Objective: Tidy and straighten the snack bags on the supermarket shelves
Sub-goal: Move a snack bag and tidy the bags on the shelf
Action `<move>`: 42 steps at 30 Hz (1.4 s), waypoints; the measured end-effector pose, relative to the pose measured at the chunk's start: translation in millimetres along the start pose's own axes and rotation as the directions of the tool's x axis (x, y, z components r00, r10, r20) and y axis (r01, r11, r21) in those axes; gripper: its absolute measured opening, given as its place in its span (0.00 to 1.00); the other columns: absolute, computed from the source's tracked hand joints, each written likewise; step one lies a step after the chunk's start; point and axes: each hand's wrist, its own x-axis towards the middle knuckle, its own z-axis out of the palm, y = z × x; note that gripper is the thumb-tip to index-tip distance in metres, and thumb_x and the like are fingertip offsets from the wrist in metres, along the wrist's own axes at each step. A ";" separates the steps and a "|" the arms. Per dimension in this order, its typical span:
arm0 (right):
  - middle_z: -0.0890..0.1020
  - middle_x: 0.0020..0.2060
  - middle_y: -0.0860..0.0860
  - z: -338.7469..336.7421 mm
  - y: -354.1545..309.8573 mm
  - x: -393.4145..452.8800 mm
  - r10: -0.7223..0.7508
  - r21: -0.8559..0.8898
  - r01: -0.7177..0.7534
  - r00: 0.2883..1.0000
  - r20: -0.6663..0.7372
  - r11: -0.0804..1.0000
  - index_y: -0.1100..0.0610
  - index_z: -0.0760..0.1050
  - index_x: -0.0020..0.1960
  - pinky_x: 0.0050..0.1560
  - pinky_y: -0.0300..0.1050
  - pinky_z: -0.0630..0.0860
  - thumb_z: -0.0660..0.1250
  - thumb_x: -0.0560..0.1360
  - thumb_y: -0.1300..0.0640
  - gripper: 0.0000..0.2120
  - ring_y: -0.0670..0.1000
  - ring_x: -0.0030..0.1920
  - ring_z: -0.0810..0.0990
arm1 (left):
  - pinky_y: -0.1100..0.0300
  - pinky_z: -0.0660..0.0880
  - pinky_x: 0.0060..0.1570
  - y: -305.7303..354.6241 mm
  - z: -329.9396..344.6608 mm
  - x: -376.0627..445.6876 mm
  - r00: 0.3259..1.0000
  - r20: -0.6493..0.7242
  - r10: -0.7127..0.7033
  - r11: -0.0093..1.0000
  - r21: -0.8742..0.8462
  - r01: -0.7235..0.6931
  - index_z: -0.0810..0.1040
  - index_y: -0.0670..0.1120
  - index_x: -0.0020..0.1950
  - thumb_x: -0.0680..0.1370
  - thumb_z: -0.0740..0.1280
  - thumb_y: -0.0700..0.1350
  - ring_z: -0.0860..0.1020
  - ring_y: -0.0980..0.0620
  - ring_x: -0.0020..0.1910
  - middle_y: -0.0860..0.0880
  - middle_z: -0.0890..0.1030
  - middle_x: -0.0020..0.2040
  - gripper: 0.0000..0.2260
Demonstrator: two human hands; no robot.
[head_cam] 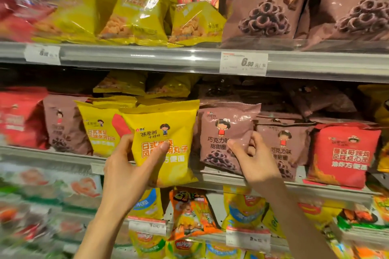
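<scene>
At frame centre my left hand (134,166) has its grip round the yellow bag (166,132), lifted off the middle shelf (235,176) for squaring; my right hand (252,153) pinches the brown bag (221,128) upright beside it.

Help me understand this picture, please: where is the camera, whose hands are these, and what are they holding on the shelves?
There is no machine here. One camera worn on a person's head looks forward and down, so both arms are the person's own. The left hand grips a yellow snack bag, held out in front of the middle shelf. The right hand pinches the edge of a brown chocolate-ring bag standing on that shelf. More yellow, brown and red bags fill the shelves, with a 6.90 price tag on the rail above.
</scene>
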 end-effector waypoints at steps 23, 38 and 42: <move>0.85 0.52 0.51 -12.7 26.5 -17.8 0.159 -0.030 -0.159 0.987 -0.015 0.987 0.49 0.78 0.59 0.56 0.50 0.80 0.72 0.78 0.51 0.11 0.52 0.53 0.84 | 0.33 0.80 0.41 -11.8 10.3 -0.7 0.998 0.042 -0.041 0.991 -0.128 0.046 0.78 0.55 0.49 0.71 0.75 0.65 0.84 0.44 0.41 0.52 0.84 0.43 0.16; 0.87 0.40 0.53 -2.0 32.3 -59.2 0.173 0.094 -0.201 0.953 0.248 0.975 0.55 0.81 0.50 0.41 0.41 0.79 0.68 0.80 0.61 0.04 0.50 0.39 0.84 | 0.53 0.81 0.47 1.7 -8.8 -69.6 0.986 -0.010 -0.167 0.970 -0.179 0.163 0.81 0.47 0.55 0.72 0.74 0.52 0.86 0.50 0.48 0.50 0.87 0.47 0.15; 0.87 0.40 0.53 19.0 24.8 -73.6 0.185 0.098 -0.214 0.952 0.244 0.972 0.55 0.82 0.50 0.43 0.42 0.79 0.69 0.80 0.62 0.04 0.51 0.40 0.84 | 0.56 0.82 0.44 -4.4 -27.6 -68.3 0.984 -0.012 -0.175 0.960 -0.223 0.168 0.81 0.47 0.56 0.71 0.74 0.52 0.86 0.51 0.48 0.50 0.87 0.48 0.16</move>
